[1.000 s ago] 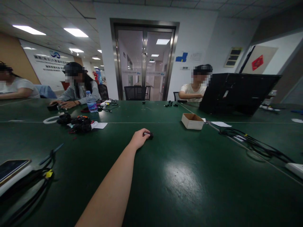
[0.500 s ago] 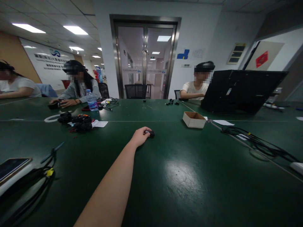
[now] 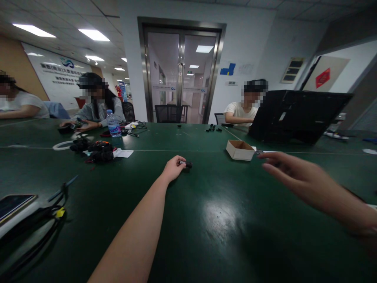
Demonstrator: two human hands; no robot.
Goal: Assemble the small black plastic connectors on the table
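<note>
Near the middle of the green table [image 3: 188, 204], my left hand [image 3: 173, 168] is closed round one end of a small black object [image 3: 189, 164], its fingertips at the object's left side. My right hand [image 3: 290, 171] hovers over the right part of the table, slightly blurred. Its index finger and thumb are apart, with nothing seen between them; the other fingers are curled. Just left of its fingertips stands an open cardboard box [image 3: 240, 151], white outside and brown inside.
Black gear [image 3: 100, 151], a water bottle [image 3: 113, 125] and a white ring lie at the left. A phone [image 3: 16, 206] and cables are near left. A large black monitor [image 3: 297, 116] stands at right. Several small black pieces [image 3: 212, 128] lie farther back. Three people sit opposite.
My right hand has come into view from the right, reaching towards the box. My left hand stays on the black object. The view has shifted slightly.
</note>
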